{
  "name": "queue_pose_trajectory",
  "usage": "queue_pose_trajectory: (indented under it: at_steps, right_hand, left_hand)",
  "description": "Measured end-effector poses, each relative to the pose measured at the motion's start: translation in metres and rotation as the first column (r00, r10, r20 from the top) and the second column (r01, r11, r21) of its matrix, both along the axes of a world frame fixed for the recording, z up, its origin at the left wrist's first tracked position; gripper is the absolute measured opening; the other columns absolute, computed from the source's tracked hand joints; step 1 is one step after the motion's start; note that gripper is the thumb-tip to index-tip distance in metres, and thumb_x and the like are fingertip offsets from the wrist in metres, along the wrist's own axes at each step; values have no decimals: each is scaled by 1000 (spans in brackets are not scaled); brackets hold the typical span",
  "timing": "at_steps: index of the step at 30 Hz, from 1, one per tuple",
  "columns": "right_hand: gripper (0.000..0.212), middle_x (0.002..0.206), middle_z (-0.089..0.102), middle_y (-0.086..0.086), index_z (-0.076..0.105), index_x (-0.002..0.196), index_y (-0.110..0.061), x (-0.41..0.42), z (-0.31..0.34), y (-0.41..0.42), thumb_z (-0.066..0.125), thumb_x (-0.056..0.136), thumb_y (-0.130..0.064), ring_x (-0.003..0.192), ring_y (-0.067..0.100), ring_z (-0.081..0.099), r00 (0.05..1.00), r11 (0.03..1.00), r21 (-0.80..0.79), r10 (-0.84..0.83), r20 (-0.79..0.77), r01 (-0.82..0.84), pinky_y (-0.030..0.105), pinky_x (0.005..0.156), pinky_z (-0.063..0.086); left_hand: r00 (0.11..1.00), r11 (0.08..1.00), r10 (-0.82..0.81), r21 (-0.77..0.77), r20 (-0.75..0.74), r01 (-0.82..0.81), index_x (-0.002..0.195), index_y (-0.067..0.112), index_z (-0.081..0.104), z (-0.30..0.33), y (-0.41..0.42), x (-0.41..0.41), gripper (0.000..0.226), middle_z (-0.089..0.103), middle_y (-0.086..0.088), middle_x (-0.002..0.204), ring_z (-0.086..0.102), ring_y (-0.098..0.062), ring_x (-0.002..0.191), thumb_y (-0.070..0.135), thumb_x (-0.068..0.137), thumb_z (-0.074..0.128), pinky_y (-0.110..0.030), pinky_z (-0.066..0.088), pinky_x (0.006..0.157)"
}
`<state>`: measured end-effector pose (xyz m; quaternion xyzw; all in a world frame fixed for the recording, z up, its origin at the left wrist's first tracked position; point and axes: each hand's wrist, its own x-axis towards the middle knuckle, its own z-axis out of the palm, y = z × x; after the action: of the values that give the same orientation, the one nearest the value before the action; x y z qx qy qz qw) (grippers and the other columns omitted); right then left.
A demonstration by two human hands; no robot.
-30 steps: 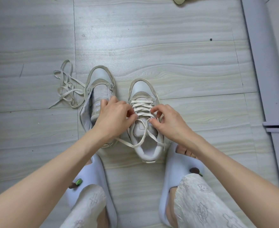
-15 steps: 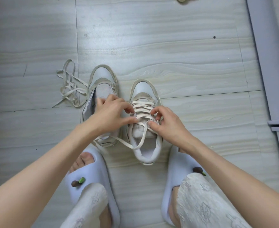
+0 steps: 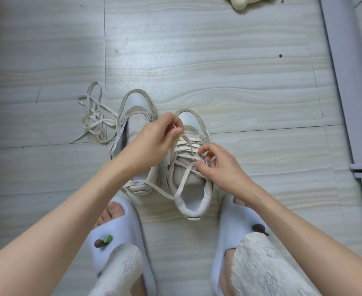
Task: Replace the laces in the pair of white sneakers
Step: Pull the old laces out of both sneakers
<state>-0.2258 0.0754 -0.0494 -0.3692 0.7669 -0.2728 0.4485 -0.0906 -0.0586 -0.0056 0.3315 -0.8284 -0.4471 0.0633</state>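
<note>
We see 2 sneakers (image 3: 191, 167), toes pointing away; our left hand (image 3: 154, 144) pinches the lace (image 3: 183, 180) end, our right hand (image 3: 220, 167) pinches a crossing. No writing legible.

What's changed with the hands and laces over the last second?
The left hand has lifted toward the toe, pulling a lace end up out of the laced sneaker. The right hand stays at the eyelets. The loose lace and unlaced sneaker stayed put.

You had a pale grey wood-grain floor (image 3: 240, 82) under you, dark seams crossing it, light glaring off its upper left. A lavender-grey door frame (image 3: 346, 82) ran down the right edge. A cream object (image 3: 248, 2) sat at the top.
</note>
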Motion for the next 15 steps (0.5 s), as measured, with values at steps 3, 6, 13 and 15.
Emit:
queue_pose_trajectory:
  at_steps: [3,6,13,15]
  right_hand:
    - [22,84,46,-6,53,94,-29,0,-1,1,69,81,-21,59,-1,40,1000,1000,5,6,-5,-6,12,62,31]
    - [22,84,45,-6,52,94,-28,0,-1,1,68,81,-21,59,-1,40,1000,1000,10,4,-1,-4,10,61,31]
    - [20,86,47,-3,52,94,-28,-1,1,3,67,82,-21,58,2,39,1000,1000,15,2,19,-2,14,61,31]
    - [20,86,47,-3,52,94,-28,-1,0,3,66,82,-21,58,2,39,1000,1000,13,0,18,0,13,60,31]
  left_hand:
    - [988,990,76,-131,133,-59,113,17,56,-9,-6,23,36,56,9,91,48,-13,97,41,86,57,-30,37,87]
    - [936,964,-2,-247,351,94,103,24,66,-18,-1,39,59,53,6,116,37,-22,118,71,71,48,-39,26,95]
    - [954,935,147,-352,259,-48,86,16,71,-31,15,24,26,59,5,116,31,-28,125,38,88,57,-37,14,97]
    - [949,906,283,-363,138,-217,91,12,69,-20,-4,26,35,64,-2,107,40,-29,118,37,87,45,-36,22,94]
